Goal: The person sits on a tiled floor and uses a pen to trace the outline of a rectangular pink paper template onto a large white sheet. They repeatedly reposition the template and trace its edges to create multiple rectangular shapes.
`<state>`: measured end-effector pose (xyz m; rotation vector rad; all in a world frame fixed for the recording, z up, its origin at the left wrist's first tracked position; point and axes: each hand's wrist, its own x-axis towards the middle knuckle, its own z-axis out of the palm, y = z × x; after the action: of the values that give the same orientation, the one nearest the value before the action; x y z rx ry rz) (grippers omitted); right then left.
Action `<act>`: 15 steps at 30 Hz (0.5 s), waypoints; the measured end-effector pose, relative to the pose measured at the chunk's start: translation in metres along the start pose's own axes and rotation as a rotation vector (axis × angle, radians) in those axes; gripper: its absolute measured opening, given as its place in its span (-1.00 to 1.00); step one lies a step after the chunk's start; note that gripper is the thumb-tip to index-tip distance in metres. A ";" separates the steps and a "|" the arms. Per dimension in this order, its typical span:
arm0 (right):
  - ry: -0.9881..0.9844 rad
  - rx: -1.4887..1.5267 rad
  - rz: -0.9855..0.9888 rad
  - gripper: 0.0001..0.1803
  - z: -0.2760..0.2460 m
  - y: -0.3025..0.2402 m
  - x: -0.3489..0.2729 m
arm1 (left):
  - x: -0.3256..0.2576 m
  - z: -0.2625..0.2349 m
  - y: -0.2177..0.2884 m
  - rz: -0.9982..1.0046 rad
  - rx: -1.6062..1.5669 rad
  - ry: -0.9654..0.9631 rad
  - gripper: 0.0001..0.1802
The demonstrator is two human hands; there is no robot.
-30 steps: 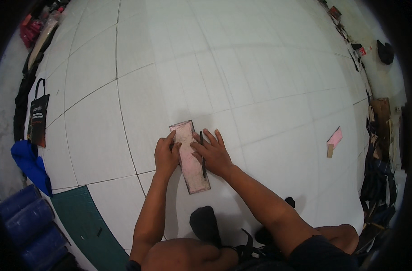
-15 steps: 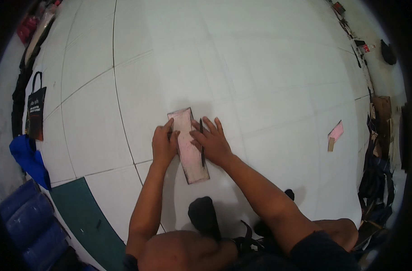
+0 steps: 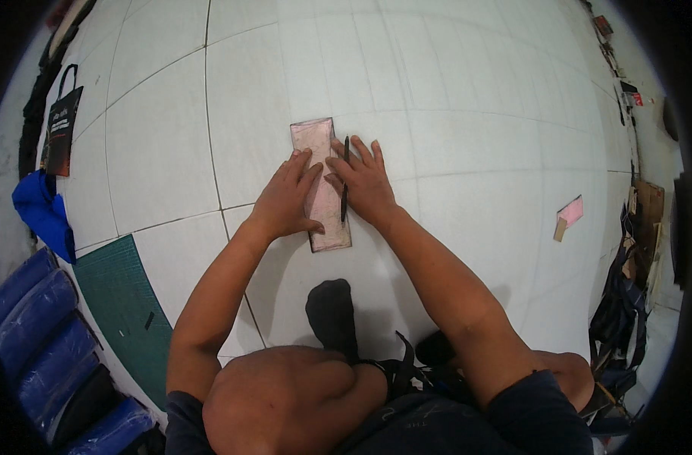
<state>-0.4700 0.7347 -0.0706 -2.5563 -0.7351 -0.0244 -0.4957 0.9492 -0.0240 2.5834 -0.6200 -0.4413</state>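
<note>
A long pinkish rectangular piece [image 3: 325, 205], with dark marked edges, lies flat on the white tiled floor in front of me. My left hand [image 3: 287, 196] rests on its left side with fingers stretched out and the thumb apart, near the lower end. At the right edge, my right hand [image 3: 365, 182] touches the piece with its fingertips. A slim dark pen [image 3: 344, 201] is tucked between the fingers of that hand, pointing lengthwise along the strip. What lies under my left palm is hidden.
Off to the right lie a small pink piece [image 3: 571, 211] and a brown scrap [image 3: 560, 229]. A green mat [image 3: 118, 296], blue wrapped rolls [image 3: 39, 326], a blue cloth [image 3: 41, 208] and a black bag [image 3: 62, 136] line the left. My socked foot [image 3: 331, 311] is close below the strip.
The view has shifted, so the strip appears higher up. My left hand has gone from curled at the strip's left edge to spread over it. The pen remains in my right hand.
</note>
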 end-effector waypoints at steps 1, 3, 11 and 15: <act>0.003 0.011 0.001 -0.61 0.001 0.001 0.000 | 0.000 0.002 0.000 -0.001 0.022 -0.024 0.35; -0.006 0.016 0.005 -0.61 0.002 0.002 0.001 | 0.001 0.004 0.000 -0.002 0.040 -0.018 0.36; -0.021 0.006 0.020 -0.62 0.003 0.004 -0.001 | 0.006 0.004 0.001 -0.030 0.052 -0.056 0.39; 0.006 0.011 0.003 -0.62 0.005 0.005 -0.002 | 0.006 -0.001 0.006 -0.069 0.070 -0.097 0.43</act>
<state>-0.4698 0.7318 -0.0773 -2.5459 -0.7279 -0.0265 -0.4923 0.9415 -0.0215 2.6691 -0.5896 -0.5803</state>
